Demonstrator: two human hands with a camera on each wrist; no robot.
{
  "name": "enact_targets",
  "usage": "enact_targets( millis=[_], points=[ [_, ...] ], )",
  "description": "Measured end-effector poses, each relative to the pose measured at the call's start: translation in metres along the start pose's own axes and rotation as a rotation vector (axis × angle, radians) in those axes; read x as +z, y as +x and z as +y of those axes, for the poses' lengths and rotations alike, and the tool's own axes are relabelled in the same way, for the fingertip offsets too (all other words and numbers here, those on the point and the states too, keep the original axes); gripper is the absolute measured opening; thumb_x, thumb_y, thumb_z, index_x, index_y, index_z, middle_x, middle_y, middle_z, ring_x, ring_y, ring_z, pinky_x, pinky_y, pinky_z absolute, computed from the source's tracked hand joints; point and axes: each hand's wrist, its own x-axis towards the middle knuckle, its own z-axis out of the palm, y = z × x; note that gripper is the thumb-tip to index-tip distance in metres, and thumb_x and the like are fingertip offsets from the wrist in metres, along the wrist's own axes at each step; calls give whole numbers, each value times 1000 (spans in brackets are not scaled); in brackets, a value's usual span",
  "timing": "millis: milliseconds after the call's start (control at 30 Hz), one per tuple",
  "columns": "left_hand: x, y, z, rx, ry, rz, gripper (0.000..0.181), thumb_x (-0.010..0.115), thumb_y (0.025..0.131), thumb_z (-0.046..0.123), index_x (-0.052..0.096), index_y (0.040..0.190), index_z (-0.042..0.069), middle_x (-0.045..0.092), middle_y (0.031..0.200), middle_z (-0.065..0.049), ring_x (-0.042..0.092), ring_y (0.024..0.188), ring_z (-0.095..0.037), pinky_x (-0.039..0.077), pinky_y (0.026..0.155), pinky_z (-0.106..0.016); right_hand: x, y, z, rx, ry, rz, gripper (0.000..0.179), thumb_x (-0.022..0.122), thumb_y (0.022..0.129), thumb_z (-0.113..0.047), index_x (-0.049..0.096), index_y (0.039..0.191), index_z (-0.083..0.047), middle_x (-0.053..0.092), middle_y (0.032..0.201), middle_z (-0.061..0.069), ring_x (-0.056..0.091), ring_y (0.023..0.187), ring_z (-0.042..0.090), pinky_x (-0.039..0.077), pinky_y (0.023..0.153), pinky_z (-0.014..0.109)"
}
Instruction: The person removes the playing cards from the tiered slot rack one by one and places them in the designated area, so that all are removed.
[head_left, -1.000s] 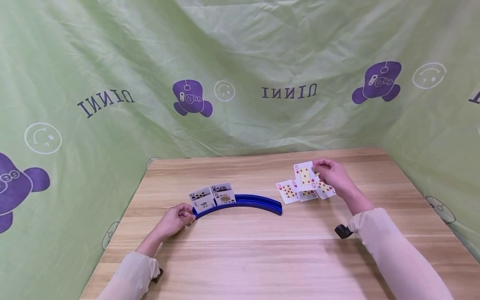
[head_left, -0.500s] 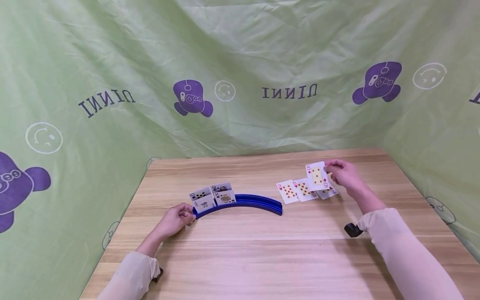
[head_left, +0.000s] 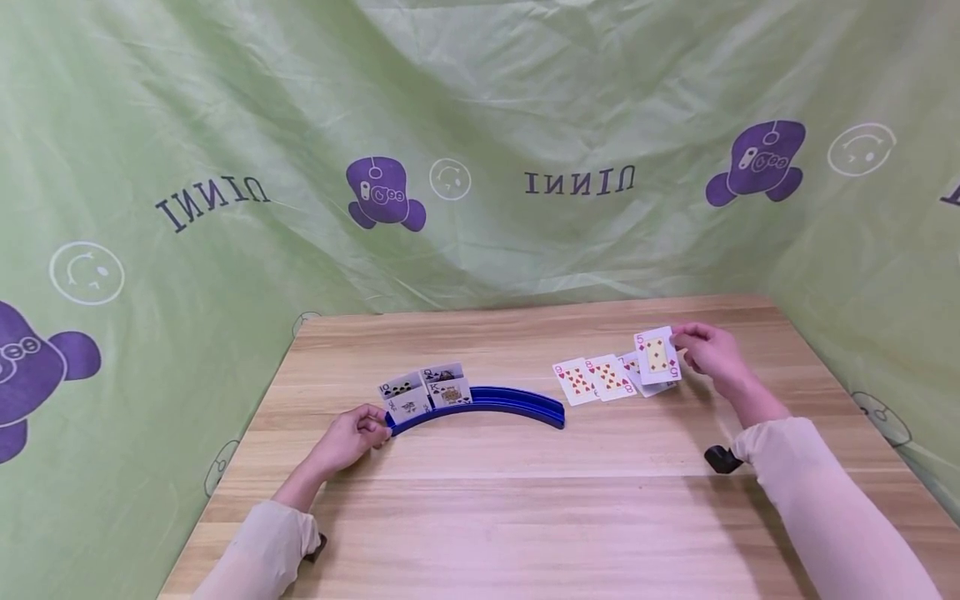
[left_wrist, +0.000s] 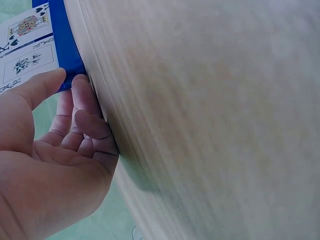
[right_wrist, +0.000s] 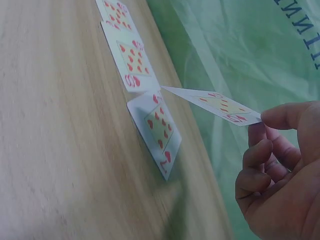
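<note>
At the left end of a curved blue card holder [head_left: 517, 402], my left hand [head_left: 352, 439] pinches its tip between thumb and forefinger. Playing cards stand in the holder's left part: the ten of spades [head_left: 400, 389], a joker [head_left: 408, 407], a queen [head_left: 444, 374] and the king of spades [head_left: 450, 395]. Farther right, my right hand [head_left: 712, 354] pinches the five of diamonds [head_left: 657, 356] by its edge, raised and tilted above the table. Beneath it lies the seven of hearts [right_wrist: 159, 127], partly covered in the head view. The eight of hearts [head_left: 613, 378] and nine of hearts [head_left: 577, 382] lie left of that.
A wood-grain table [head_left: 480, 517] carries everything. Green printed cloth [head_left: 495, 258] hangs behind it and along both sides. A black wrist device [head_left: 722, 459] sits at the right cuff, another [head_left: 316, 548] at the left cuff.
My right hand has moved to the right with the five of diamonds, uncovering the eight of hearts and part of the seven. My left hand has stayed on the holder.
</note>
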Motion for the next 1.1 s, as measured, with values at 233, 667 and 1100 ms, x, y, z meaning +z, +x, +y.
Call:
enact_targets(
  millis=[233,667,1100],
  points=[
    [0,1,-1,-5,0,-1,26,69,89,7,61,112,0,71,91,-10,63,75,-11,49,66,-21,-10,3,9,11,-40,10,48,55,101,-26,46,138,3,56,89,-17,51,68,1,45,60,20],
    [1,2,-3,-20,14,-1,24,68,88,7,62,111,2,71,89,-6,62,75,-12,49,67,-22,-20,7,25,45,-147,53,50,51,101,-28,48,139,5,58,111,3,53,85,7,49,68,23],
    [0,3,-5,-2,17,-3,25,68,88,7,61,112,0,70,89,-7,62,76,-14,49,66,-22,-28,15,43,45,-303,112,47,50,101,-27,53,133,7,53,134,36,52,116,44,44,87,41]
  ],
)
